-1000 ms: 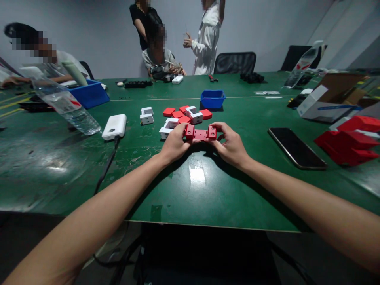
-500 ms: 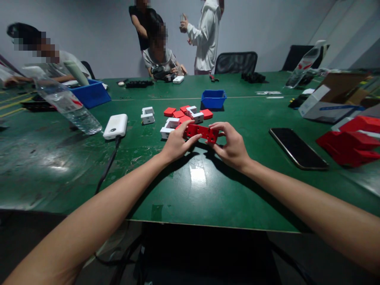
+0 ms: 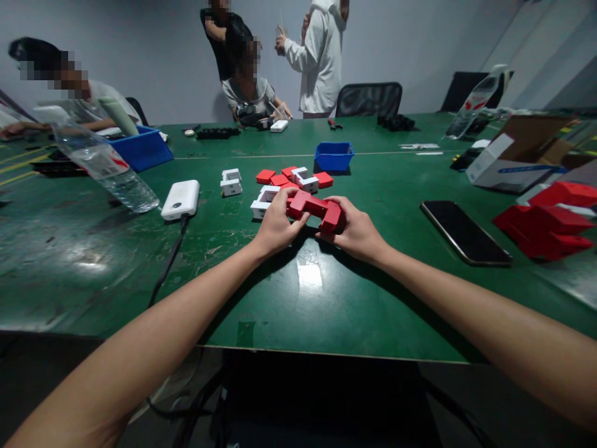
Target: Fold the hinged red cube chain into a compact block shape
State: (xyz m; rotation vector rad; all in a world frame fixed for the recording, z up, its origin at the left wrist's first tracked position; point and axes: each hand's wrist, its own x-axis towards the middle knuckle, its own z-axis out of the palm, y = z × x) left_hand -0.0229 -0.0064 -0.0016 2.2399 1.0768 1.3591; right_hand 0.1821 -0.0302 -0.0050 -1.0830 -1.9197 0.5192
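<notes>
Both my hands hold one red plastic assembly [image 3: 316,210] of joined blocks just above the green table [image 3: 298,292]. My left hand [image 3: 275,225] pinches its left end with fingers closed. My right hand [image 3: 351,231] wraps round its right end block. The piece sits tilted, its right end lower and nearer to me. Just behind my hands lie several loose red blocks [image 3: 278,179] and white U-shaped pieces [image 3: 231,182].
A small blue bin [image 3: 334,155] stands behind the loose pieces. A white power bank [image 3: 180,198] with a cable and a lying water bottle [image 3: 105,165] are at left, a black phone [image 3: 465,231] and red parts [image 3: 543,230] at right. Other people stand and sit at the far side.
The red assembly has been turned in my hands, from lying flat with its holes up to tilted. My right hand has closed round its right end.
</notes>
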